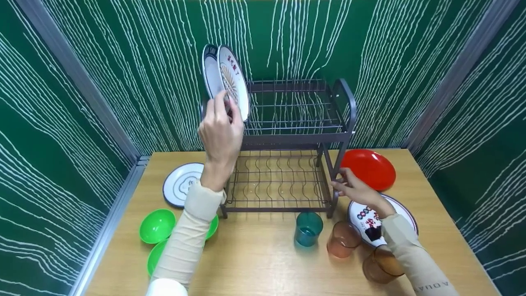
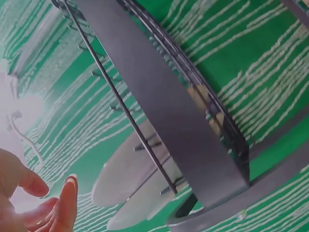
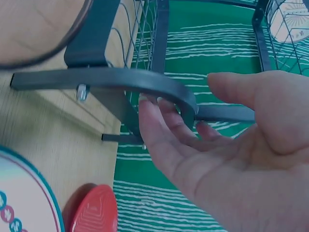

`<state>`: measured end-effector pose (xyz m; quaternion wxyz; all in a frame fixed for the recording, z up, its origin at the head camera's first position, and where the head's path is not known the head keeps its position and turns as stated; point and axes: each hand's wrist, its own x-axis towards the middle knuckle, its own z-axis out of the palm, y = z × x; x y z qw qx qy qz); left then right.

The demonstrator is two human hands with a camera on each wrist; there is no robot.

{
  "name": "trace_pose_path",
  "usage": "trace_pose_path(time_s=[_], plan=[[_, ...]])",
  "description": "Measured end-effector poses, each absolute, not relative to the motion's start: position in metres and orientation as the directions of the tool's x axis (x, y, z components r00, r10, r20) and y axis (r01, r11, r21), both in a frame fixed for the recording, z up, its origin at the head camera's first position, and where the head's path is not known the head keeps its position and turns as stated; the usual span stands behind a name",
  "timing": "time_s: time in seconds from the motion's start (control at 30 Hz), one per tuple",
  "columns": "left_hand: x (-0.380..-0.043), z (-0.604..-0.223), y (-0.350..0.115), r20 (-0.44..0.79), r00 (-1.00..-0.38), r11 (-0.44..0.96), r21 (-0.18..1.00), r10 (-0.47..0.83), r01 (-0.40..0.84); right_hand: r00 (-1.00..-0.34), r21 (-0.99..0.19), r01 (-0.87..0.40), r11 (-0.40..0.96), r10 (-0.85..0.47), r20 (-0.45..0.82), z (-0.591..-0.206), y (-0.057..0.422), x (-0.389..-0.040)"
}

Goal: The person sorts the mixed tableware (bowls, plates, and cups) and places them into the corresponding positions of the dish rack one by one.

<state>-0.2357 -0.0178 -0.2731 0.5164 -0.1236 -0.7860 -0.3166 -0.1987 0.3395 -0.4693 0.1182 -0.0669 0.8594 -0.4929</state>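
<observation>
Two white patterned plates, a front plate and a rear plate, stand on edge at the left end of the dark dish rack's upper tier. My left hand is just in front of them, its fingers loosely bent; the left wrist view shows a gap between fingers and plates, nothing held. At the rack's lower right side my right hand loosely holds the curved side frame. Its fingers hook behind the bar, while the thumb stays apart on the other side.
The lower wire tier has wavy wires. Left lie a white plate and green bowls. Right are a red plate, a patterned plate, a teal cup, a pink cup and an amber cup.
</observation>
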Motion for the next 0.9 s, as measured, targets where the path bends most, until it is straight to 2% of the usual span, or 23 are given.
trace_pose_path(time_s=[0.1, 0.23, 0.37, 0.57, 0.7, 0.9], plan=[[-0.226, -0.283, -0.018, 0.89, -0.437, 0.746, 0.376, -0.128, 0.549, -0.965, -0.865, -0.053, 0.499, -0.247, -0.084, -0.471, 0.349, -0.194], [-0.213, -0.298, -0.017, 0.897, -0.426, 0.72, 0.373, -0.118, 0.586, -0.969, -0.821, -0.114, 0.559, -0.243, -0.031, -0.47, 0.365, -0.186], [-0.201, -0.314, -0.017, 0.899, -0.425, 0.692, 0.373, -0.105, 0.618, -0.977, -0.787, -0.113, 0.606, -0.211, -0.022, -0.469, 0.381, -0.18], [-0.183, -0.343, -0.019, 0.873, -0.48, 0.665, 0.409, -0.085, 0.625, -0.988, -0.784, -0.021, 0.621, -0.133, -0.079, -0.472, 0.406, -0.176], [-0.173, -0.361, -0.019, 0.844, -0.531, 0.657, 0.443, -0.076, 0.609, -0.988, -0.771, 0.086, 0.632, -0.046, -0.149, -0.478, 0.422, -0.172], [-0.162, -0.385, -0.019, 0.815, -0.572, 0.656, 0.479, -0.087, 0.583, -0.969, -0.721, 0.226, 0.655, 0.075, -0.236, -0.492, 0.444, -0.166]])
